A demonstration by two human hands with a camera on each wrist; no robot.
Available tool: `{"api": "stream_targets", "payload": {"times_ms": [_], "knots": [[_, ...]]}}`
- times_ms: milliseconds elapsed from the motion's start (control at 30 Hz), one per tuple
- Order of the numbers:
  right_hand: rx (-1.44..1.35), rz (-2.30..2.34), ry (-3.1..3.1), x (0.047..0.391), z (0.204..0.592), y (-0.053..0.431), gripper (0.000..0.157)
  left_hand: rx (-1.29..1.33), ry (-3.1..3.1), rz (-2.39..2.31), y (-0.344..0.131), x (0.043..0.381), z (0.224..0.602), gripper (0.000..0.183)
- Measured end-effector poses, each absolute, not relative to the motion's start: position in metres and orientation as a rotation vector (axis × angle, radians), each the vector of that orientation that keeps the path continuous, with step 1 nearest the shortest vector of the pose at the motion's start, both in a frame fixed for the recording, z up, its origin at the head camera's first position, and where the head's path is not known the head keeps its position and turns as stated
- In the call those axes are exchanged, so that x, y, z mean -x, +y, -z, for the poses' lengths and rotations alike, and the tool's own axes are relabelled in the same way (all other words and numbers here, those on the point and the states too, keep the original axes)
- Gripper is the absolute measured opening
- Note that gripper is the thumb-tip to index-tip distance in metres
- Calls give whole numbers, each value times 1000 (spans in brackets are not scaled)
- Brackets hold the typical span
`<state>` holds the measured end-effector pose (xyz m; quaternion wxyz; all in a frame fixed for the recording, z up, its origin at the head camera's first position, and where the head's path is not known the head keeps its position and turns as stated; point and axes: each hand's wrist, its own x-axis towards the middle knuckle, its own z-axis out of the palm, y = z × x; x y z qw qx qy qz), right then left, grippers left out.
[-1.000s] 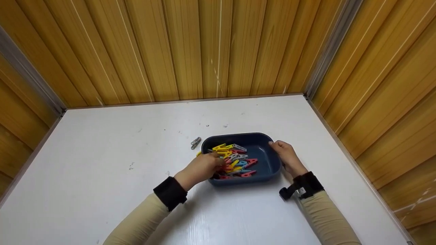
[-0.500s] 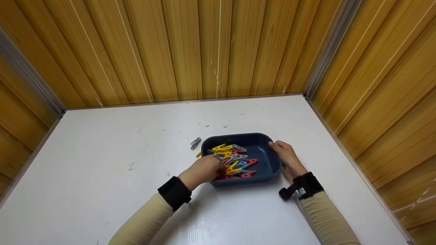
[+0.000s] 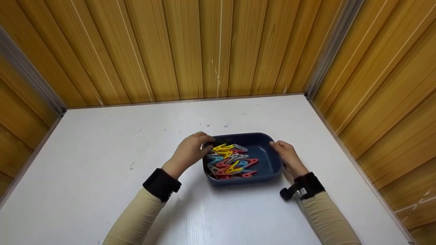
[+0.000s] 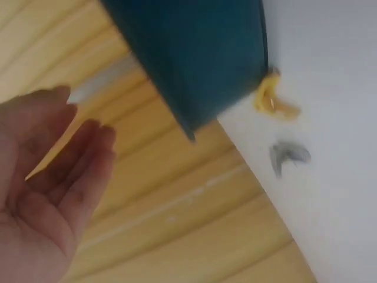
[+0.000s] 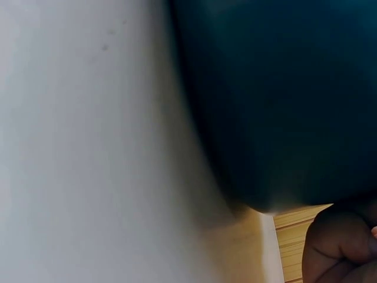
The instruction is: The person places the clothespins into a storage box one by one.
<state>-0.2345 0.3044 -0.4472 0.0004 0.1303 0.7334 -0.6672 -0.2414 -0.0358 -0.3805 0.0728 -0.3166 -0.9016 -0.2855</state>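
Note:
A dark blue plastic box point(image 3: 245, 181) stands on the white table, several yellow, red, blue and grey clothespins point(image 3: 233, 166) heaped in its left part. My right hand point(image 3: 289, 157) grips the box's right rim, thumb over the edge. Over the far left corner of the box is my left hand point(image 3: 190, 149), its fingers loosely bent and apart; the left wrist view shows nothing in it. That view also has a yellow clothespin point(image 4: 272, 99) lying against the outside of the box and a grey clothespin point(image 4: 290, 154) near it; the left hand hides both from the head view.
The white table point(image 3: 112, 170) meets wood-patterned panels point(image 3: 190, 51) at the back and right. Small dark marks point(image 3: 132, 166) spot its surface. Both wrists wear black straps point(image 3: 161, 185).
My left hand has come up out of the clothespins, then away to the box's far left corner. The right hand keeps its grip on the rim, and the box has stayed put.

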Motion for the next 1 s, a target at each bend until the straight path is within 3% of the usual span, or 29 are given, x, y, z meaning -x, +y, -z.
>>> {"api": "stream_targets", "payload": {"times_ms": [267,767,1000], "knots": [[-398,2079,2327,238,456,311,41,511,-2761,860,-56,281,386,23],[-372,2093,2359,235,460,307,42,338,-3007,747,-43,306,425,23],[-386,2061,2319,223,429,298,40,260,-3029,750,-39,308,429,21]]}}
